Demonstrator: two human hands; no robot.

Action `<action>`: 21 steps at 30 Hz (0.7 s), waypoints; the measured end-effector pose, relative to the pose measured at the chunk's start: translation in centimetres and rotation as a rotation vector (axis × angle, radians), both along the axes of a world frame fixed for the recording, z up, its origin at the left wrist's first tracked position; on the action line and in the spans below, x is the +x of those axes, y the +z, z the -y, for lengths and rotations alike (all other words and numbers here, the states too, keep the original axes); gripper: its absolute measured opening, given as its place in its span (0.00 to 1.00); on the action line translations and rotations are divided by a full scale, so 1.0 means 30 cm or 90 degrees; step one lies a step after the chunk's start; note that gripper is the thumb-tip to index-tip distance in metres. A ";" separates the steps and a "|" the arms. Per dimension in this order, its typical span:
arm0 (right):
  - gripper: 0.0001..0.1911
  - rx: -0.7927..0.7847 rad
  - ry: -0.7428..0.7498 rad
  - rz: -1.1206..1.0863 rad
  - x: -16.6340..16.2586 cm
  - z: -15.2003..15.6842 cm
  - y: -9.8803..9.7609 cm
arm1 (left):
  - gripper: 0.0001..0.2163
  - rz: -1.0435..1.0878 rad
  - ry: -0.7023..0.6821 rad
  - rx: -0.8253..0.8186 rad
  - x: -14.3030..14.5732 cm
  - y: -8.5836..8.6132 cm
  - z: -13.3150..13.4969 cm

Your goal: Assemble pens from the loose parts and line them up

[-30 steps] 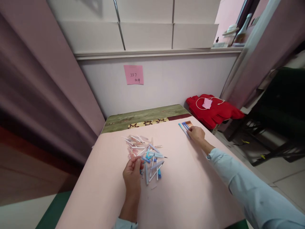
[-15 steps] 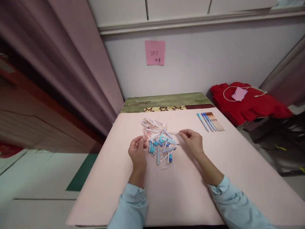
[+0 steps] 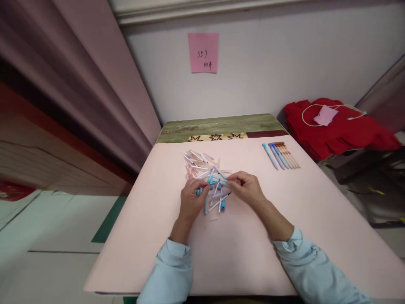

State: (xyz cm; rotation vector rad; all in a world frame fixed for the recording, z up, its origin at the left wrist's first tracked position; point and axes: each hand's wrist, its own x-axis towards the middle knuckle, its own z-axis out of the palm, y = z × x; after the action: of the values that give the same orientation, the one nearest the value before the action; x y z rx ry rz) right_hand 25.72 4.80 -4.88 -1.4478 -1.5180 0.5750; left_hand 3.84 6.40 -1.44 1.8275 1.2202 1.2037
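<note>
A loose pile of pen parts lies on the pink table cover, with white refills (image 3: pixel 215 204), pale blue pen barrels (image 3: pixel 219 172) and bright blue pieces (image 3: pixel 223 205). My left hand (image 3: pixel 192 200) is at the pile's left front, thumb and fingers pinched together over blue parts; what is between them is too small to make out. On the right side, my right hand (image 3: pixel 248 188) has its fingertips closed at the end of a light blue barrel. Whether they grip it or another part is hidden. Pinkish clear pieces (image 3: pixel 190 169) lie behind my left hand.
Whole pens stand in a row at the back right: a light blue pen (image 3: pixel 270 156), darker blue pens (image 3: pixel 276 156) and brown-topped pens (image 3: pixel 287 155). Beyond the table's right edge is red cloth (image 3: pixel 344 131) with a white cable. A pink note (image 3: pixel 203 53) hangs on the wall.
Both hands have come closer together over the pile: my left hand moved right, my right hand moved left to the light blue barrel. The view has tilted slightly down.
</note>
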 end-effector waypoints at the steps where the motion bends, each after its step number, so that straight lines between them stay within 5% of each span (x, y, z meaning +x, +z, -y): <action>1: 0.09 0.006 0.067 0.050 -0.005 0.006 0.007 | 0.04 -0.022 0.000 0.017 0.003 0.002 0.003; 6: 0.08 0.006 0.204 0.314 -0.011 0.026 0.025 | 0.06 -0.016 0.079 0.016 -0.004 -0.022 -0.001; 11: 0.06 0.027 0.188 0.324 -0.009 0.023 0.010 | 0.07 0.051 0.144 -0.050 -0.015 -0.054 -0.009; 18: 0.14 -0.023 0.012 -0.128 -0.003 0.020 0.001 | 0.11 0.248 0.232 -0.127 -0.029 -0.074 -0.016; 21: 0.18 -0.096 0.018 -0.329 -0.004 0.014 -0.002 | 0.13 0.297 0.227 -0.145 -0.032 -0.085 -0.021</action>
State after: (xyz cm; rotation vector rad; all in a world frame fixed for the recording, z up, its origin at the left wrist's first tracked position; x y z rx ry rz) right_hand 25.60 4.39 -4.93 -1.2605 -1.1036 1.0101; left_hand 2.87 7.05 -3.99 1.1073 1.3675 1.5058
